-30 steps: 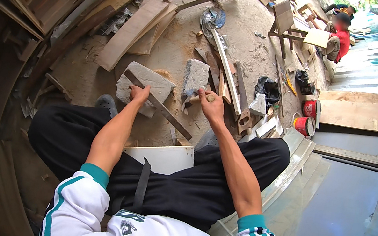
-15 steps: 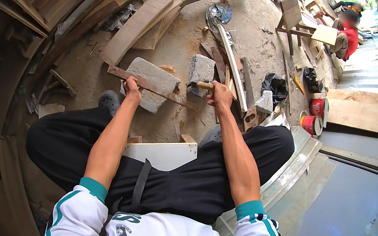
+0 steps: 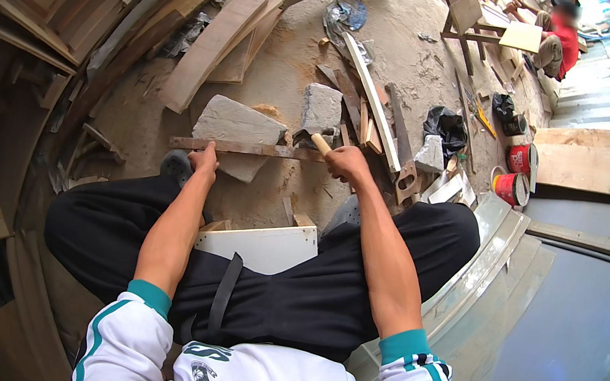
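My left hand [image 3: 203, 163] is closed on a narrow brown wooden strip [image 3: 267, 151], gripping it left of its middle. The strip lies roughly level across the near part of a rough grey concrete block [image 3: 238, 121]. In my right hand [image 3: 349, 167] is a hammer [image 3: 320, 144], held by its pale wooden handle. Its dark head sits just above the strip's right end, beside a smaller concrete block [image 3: 321, 108]; whether it touches anything I cannot tell. A white board [image 3: 258, 247] with wooden pieces at its ends rests between my legs.
Right of the blocks lie a handsaw [image 3: 405, 183], a long pale batten [image 3: 371, 104] and a black plastic bag [image 3: 446, 130]. Two red cans [image 3: 511, 187] stand farther right. Planks [image 3: 211, 50] lie at the far left. A person in red [image 3: 562, 44] sits at the far right.
The wooden strip has turned from slanting down to the right to nearly level, its right end rising. My right hand has lowered slightly, and the hammer's handle has tilted.
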`<state>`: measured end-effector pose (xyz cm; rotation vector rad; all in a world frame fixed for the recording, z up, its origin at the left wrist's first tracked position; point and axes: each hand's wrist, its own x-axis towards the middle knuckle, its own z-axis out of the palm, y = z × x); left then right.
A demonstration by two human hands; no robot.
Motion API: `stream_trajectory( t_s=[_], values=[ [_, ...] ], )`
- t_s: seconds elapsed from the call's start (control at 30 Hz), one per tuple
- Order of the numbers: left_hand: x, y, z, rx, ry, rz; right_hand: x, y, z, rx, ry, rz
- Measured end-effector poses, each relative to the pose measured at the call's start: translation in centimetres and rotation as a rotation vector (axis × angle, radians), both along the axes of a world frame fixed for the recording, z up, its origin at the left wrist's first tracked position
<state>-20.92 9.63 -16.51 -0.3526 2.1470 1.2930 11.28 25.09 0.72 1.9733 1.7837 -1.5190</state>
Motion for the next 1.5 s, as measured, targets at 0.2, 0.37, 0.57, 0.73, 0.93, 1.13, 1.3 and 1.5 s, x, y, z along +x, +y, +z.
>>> stream_trajectory(
  t_s=[0.2,0.37,0.57,0.73,0.93,1.13,1.3,1.5],
  values=[
    [4.4,-0.8,5.8,-0.278,0.566,-0.568,-0.5,-0.7,-1.4,0.115,-0.277,0.155],
    [3.9,-0.4,7.2,-0.321,1.028,-1.330,-1.6,-1.5,-2.6,0.155,-0.349,0.302],
    [3.6,1.0,7.6,-0.394,1.012,-1.656,0.0,-0.9,-6.5,0.052,-0.384,0.270],
    [2.2,0.5,6.2,-0.376,1.039,-1.597,0.6,-1.1,-5.6,0.107,-0.197,0.083],
    [2.5,1.1,4.5,-0.209,1.141,-1.585,1.8,-1.9,-3.8,0.068,0.099,-0.158],
    [7.1,4.3,5.0,-0.141,1.115,-1.559,2.9,-2.4,-3.6,0.122,0.147,-0.244],
    [7.5,5.9,4.3,-0.176,0.978,-1.549,2.1,-3.7,-2.9,0.171,0.177,-0.215],
    [7.0,4.4,4.2,-0.404,0.937,-1.491,-1.0,-6.0,-3.7,0.063,0.412,-0.240]
  ],
)
